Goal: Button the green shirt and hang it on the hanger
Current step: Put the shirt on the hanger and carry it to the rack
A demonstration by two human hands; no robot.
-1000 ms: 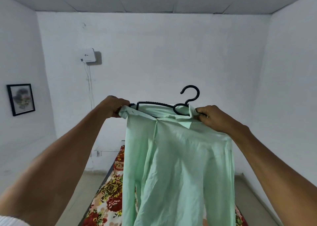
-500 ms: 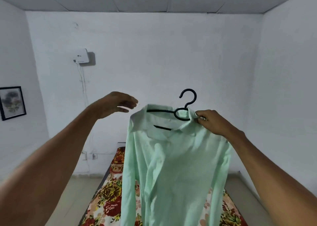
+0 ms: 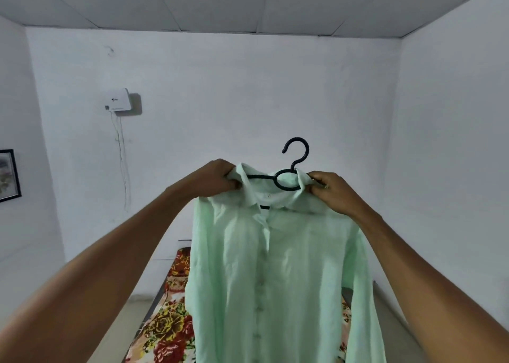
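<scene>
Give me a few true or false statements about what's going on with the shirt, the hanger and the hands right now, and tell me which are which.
1. Both hands grip the shirt at its collar. True: the left hand holds the collar's left end, the right hand its right end.
2. The hanger is white. False: it is black.
3. The hanger's hook sticks up above the collar. True.
4. The shirt lies flat on the bed. False: it hangs in the air, held up in front of the bed.
5. The hook hangs on a rail. False: it is free, with only the wall behind it.
</scene>
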